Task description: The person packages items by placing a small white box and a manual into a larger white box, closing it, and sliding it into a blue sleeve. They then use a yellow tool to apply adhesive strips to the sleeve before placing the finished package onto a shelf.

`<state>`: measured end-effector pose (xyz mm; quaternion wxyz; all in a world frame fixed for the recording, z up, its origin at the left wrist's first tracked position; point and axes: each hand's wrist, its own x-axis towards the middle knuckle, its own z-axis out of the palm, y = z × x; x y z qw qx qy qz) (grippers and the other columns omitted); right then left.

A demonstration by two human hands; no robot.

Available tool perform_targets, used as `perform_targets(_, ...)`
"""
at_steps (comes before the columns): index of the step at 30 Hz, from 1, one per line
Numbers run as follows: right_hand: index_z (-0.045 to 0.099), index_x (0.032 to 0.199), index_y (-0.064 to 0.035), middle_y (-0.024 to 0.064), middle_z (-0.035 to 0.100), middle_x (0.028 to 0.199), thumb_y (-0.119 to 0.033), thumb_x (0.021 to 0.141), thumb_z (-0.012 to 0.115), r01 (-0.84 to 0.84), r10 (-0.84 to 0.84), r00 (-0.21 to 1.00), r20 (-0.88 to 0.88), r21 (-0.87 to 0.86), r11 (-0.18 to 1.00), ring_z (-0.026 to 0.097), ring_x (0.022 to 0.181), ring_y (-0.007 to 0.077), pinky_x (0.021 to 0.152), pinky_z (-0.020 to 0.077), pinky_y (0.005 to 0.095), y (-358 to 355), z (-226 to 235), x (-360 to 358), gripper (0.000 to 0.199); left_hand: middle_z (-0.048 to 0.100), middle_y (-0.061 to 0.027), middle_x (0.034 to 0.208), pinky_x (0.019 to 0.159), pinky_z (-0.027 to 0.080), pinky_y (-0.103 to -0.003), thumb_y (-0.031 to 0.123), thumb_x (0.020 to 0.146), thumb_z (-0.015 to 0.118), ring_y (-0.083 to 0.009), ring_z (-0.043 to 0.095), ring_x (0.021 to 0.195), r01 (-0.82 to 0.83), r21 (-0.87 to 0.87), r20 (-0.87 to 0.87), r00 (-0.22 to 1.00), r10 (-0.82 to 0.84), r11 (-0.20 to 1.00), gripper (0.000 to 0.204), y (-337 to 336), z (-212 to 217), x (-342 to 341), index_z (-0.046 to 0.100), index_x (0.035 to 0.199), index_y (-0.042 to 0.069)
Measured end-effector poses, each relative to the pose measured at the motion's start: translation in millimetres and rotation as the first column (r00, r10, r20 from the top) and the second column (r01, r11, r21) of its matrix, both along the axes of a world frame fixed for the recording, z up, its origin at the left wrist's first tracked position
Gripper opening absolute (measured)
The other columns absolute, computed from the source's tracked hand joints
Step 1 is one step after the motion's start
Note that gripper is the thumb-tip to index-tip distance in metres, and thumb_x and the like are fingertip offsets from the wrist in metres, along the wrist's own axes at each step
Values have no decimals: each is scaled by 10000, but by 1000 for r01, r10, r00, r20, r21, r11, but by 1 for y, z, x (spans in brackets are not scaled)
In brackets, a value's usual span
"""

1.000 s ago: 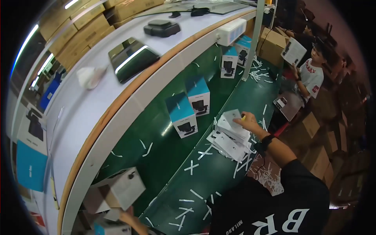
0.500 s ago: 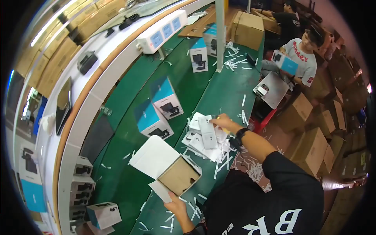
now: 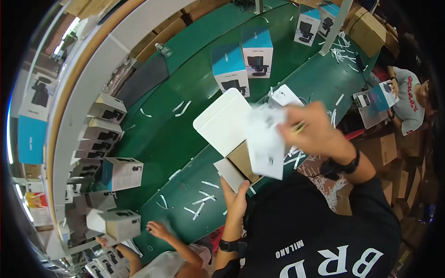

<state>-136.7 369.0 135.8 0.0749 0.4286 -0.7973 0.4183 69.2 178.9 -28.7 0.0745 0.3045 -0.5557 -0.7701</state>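
My right hand (image 3: 315,129), blurred by motion, grips a white printed leaflet (image 3: 266,143) and holds it over the open carton. A small yellow thing (image 3: 299,126) shows between its fingers; its kind is unclear. The open box (image 3: 223,119) has its white lid folded back and a brown cardboard inside, partly hidden by the leaflet. My left hand (image 3: 235,199) pinches the box's near side flap between thumb and fingers. Behind the leaflet lies a pile of white leaflets (image 3: 285,96), mostly covered by my right hand.
Blue-and-white product boxes (image 3: 256,53) stand on the green table (image 3: 185,134), with more boxes (image 3: 123,173) at the left. Paper strips (image 3: 201,197) lie scattered. One co-worker's hand (image 3: 160,229) reaches in at lower left; another person (image 3: 410,97) holds a box at right.
My right hand has lifted the leaflet from the pile and brought it left over the open box. My left hand stays at the flap. The view has shifted, and a co-worker's arms now show at lower left.
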Motion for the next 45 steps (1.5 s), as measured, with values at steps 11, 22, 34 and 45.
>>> perform_targets(11, 610, 881, -59, 107, 691, 673, -214, 848, 691, 44, -40, 999, -28, 157, 987, 694, 595, 331, 556, 551, 402, -117, -38, 45, 178, 380, -162, 1502, 1078, 428, -394, 76, 920, 685, -268, 441, 1354, 131, -50, -61, 989, -134, 990, 824, -7, -7, 23, 182, 1568, -11)
perform_targets(22, 644, 1104, -46, 43, 694, 722, -150, 822, 779, -5, -30, 933, 359, 96, 995, 688, 646, 160, 602, 529, 305, -17, -43, 92, 329, 327, -246, 1549, 1075, 453, -497, 68, 798, 771, -373, 446, 1375, 92, -416, -214, 957, -196, 905, 908, -24, 21, 20, 279, 1559, 5)
perform_targets(34, 506, 1287, -33, 121, 646, 839, -293, 809, 837, 136, -277, 704, 654, 258, 956, 653, 748, 224, 660, 508, 350, 11, -146, 53, 637, 356, -359, 1521, 1152, 308, -592, 258, 785, 823, -543, 317, 1435, 269, -963, 252, 850, -463, -29, 887, 33, 62, -42, 394, 1500, -44)
perform_targets(45, 592, 1242, 14, 118, 731, 835, -161, 940, 680, -196, 50, 786, 616, 172, 965, 674, 687, 156, 649, 521, 300, 31, -115, -13, 359, 344, -363, 1548, 1125, 360, -594, 408, 734, 863, -539, 370, 1419, 200, -969, 240, 899, -367, -143, 935, 36, 13, -50, 463, 1475, 2)
